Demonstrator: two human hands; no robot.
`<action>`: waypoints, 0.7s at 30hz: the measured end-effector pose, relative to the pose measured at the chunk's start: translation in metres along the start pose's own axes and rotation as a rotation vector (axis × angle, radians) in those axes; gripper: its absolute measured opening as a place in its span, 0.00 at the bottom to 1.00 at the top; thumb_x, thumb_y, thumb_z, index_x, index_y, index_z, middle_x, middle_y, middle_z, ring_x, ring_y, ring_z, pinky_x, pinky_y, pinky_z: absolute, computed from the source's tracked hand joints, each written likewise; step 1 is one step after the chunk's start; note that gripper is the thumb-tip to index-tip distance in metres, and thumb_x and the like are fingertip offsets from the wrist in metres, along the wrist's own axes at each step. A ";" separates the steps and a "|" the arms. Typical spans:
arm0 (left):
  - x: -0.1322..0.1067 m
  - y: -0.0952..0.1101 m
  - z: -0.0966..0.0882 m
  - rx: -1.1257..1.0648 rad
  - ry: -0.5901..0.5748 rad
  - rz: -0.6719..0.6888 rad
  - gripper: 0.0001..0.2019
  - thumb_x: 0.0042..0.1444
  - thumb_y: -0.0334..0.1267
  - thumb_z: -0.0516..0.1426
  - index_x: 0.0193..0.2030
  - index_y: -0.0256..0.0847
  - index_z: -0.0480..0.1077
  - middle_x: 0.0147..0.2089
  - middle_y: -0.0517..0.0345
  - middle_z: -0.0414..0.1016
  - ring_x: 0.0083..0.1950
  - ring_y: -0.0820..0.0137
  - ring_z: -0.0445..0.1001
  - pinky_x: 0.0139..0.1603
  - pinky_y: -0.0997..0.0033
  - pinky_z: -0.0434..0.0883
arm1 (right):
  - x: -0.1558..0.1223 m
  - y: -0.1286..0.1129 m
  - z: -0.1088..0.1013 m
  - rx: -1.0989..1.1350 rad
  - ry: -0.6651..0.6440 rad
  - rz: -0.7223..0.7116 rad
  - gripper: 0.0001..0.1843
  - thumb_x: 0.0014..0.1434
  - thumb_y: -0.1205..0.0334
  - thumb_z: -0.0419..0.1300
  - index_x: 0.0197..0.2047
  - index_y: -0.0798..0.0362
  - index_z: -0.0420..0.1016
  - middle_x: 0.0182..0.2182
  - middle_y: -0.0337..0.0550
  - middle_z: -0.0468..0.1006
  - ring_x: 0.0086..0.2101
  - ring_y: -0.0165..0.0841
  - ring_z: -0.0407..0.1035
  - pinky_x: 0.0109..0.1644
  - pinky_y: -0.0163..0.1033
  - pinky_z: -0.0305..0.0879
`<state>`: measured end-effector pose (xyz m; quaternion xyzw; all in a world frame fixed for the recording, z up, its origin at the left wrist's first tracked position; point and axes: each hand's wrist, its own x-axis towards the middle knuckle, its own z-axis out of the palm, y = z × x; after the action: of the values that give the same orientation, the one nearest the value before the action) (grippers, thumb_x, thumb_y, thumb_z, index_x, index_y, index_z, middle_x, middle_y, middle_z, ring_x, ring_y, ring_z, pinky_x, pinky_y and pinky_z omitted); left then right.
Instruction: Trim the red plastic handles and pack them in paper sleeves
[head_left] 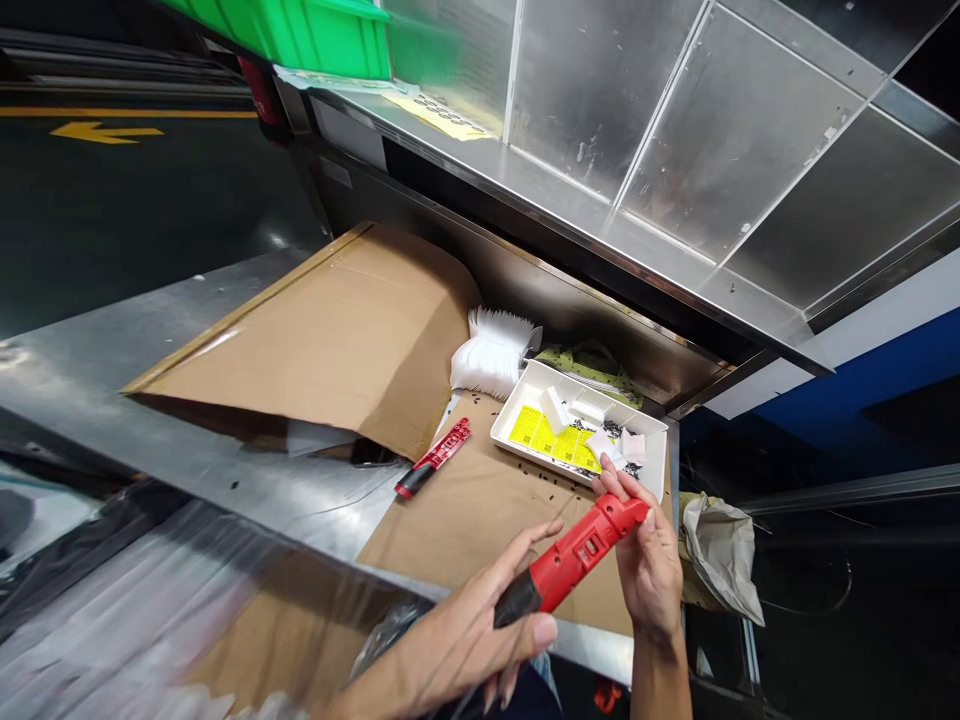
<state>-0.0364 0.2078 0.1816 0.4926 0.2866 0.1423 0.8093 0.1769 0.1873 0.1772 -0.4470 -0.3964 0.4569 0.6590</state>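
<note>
A red and black power tool housing [576,556] slants across the space between my two hands, above the front of the workbench. My left hand [480,620] holds its black end, the thumb on the near side and the fingers along the far side. At the red head end, my right hand [651,560] grips with thumb and fingers. On the cardboard beyond lies a second red and black housing piece [435,460], its ribbed inside showing. Just past my right fingertips, a white tray [504,428] holds yellow label sheets [540,436], white foam blocks [555,410] and small black parts [634,470].
A large cardboard box [322,330] lies on the metal bench [300,490] at left. Behind the tray are a stack of white foam sheets [491,355] and a green patterned bundle [592,368]. A metal shelf [570,190] overhangs the back, with a green bin [315,40] on it.
</note>
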 end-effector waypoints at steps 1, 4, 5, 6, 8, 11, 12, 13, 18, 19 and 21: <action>0.000 -0.001 0.001 -0.002 -0.014 0.004 0.55 0.51 0.69 0.62 0.77 0.52 0.38 0.41 0.59 0.76 0.20 0.78 0.68 0.19 0.79 0.67 | 0.000 0.001 0.000 0.000 0.003 0.012 0.23 0.67 0.43 0.59 0.58 0.45 0.80 0.62 0.52 0.75 0.60 0.49 0.72 0.71 0.63 0.56; 0.001 -0.006 0.000 0.002 -0.052 0.019 0.58 0.52 0.65 0.64 0.77 0.51 0.32 0.40 0.59 0.77 0.28 0.70 0.76 0.28 0.74 0.73 | 0.002 0.004 0.000 -0.009 -0.021 0.056 0.26 0.67 0.41 0.58 0.59 0.48 0.79 0.61 0.53 0.76 0.61 0.49 0.70 0.72 0.62 0.55; 0.002 -0.010 -0.002 0.034 -0.037 0.035 0.58 0.53 0.63 0.64 0.77 0.51 0.32 0.41 0.57 0.77 0.33 0.67 0.79 0.32 0.71 0.75 | 0.004 0.006 -0.001 -0.021 -0.031 0.072 0.27 0.67 0.40 0.58 0.60 0.48 0.78 0.61 0.53 0.76 0.62 0.49 0.69 0.73 0.61 0.54; 0.003 -0.016 -0.006 0.084 0.008 0.056 0.56 0.53 0.62 0.65 0.77 0.50 0.34 0.44 0.55 0.78 0.38 0.64 0.80 0.37 0.68 0.76 | 0.005 0.010 -0.002 -0.045 -0.033 0.084 0.28 0.67 0.40 0.58 0.61 0.48 0.77 0.61 0.53 0.76 0.64 0.47 0.68 0.73 0.61 0.53; 0.005 -0.031 -0.017 0.231 0.184 0.086 0.49 0.55 0.58 0.63 0.76 0.48 0.43 0.49 0.51 0.79 0.44 0.61 0.80 0.46 0.64 0.75 | 0.007 0.018 -0.007 -0.113 -0.009 0.095 0.29 0.67 0.41 0.60 0.64 0.47 0.74 0.62 0.51 0.76 0.66 0.44 0.64 0.75 0.58 0.51; 0.006 -0.063 -0.041 0.493 0.524 0.038 0.32 0.61 0.56 0.55 0.68 0.45 0.58 0.47 0.51 0.80 0.46 0.59 0.79 0.52 0.62 0.72 | 0.007 0.035 -0.018 -0.201 0.050 0.114 0.30 0.64 0.43 0.64 0.65 0.45 0.73 0.63 0.49 0.74 0.67 0.42 0.63 0.75 0.57 0.49; 0.006 -0.076 -0.051 0.572 0.620 -0.003 0.27 0.63 0.55 0.51 0.64 0.44 0.62 0.45 0.51 0.81 0.45 0.59 0.79 0.51 0.62 0.72 | 0.005 0.041 -0.022 -0.221 0.059 0.132 0.30 0.63 0.43 0.65 0.64 0.45 0.74 0.63 0.49 0.75 0.66 0.43 0.65 0.75 0.57 0.49; 0.006 -0.089 -0.060 0.639 0.704 -0.051 0.24 0.65 0.54 0.48 0.61 0.42 0.65 0.44 0.51 0.81 0.43 0.59 0.80 0.49 0.62 0.72 | 0.002 0.046 -0.026 -0.238 0.061 0.154 0.29 0.62 0.43 0.66 0.63 0.45 0.76 0.61 0.50 0.76 0.65 0.43 0.66 0.75 0.58 0.50; 0.025 -0.141 -0.098 0.783 0.981 -0.065 0.23 0.65 0.47 0.44 0.58 0.39 0.69 0.43 0.45 0.82 0.45 0.54 0.82 0.46 0.61 0.76 | -0.016 0.063 -0.041 -0.282 0.009 0.226 0.28 0.59 0.39 0.67 0.56 0.46 0.81 0.54 0.53 0.82 0.59 0.46 0.73 0.70 0.59 0.59; 0.032 -0.144 -0.102 0.805 1.016 -0.032 0.23 0.65 0.46 0.44 0.58 0.38 0.70 0.45 0.43 0.82 0.48 0.54 0.82 0.48 0.59 0.76 | -0.018 0.063 -0.042 -0.286 -0.007 0.231 0.28 0.58 0.39 0.68 0.56 0.46 0.82 0.53 0.53 0.82 0.59 0.46 0.73 0.68 0.57 0.63; 0.044 -0.142 -0.107 0.843 1.081 0.022 0.24 0.64 0.42 0.45 0.60 0.35 0.69 0.53 0.38 0.79 0.59 0.50 0.77 0.58 0.53 0.75 | -0.020 0.063 -0.042 -0.287 -0.030 0.235 0.27 0.59 0.39 0.67 0.55 0.45 0.82 0.53 0.53 0.83 0.58 0.47 0.74 0.61 0.54 0.72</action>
<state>-0.0737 0.2398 0.0048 0.6283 0.6762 0.2527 0.2900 0.1955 0.1699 0.1030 -0.5731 -0.4123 0.4760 0.5244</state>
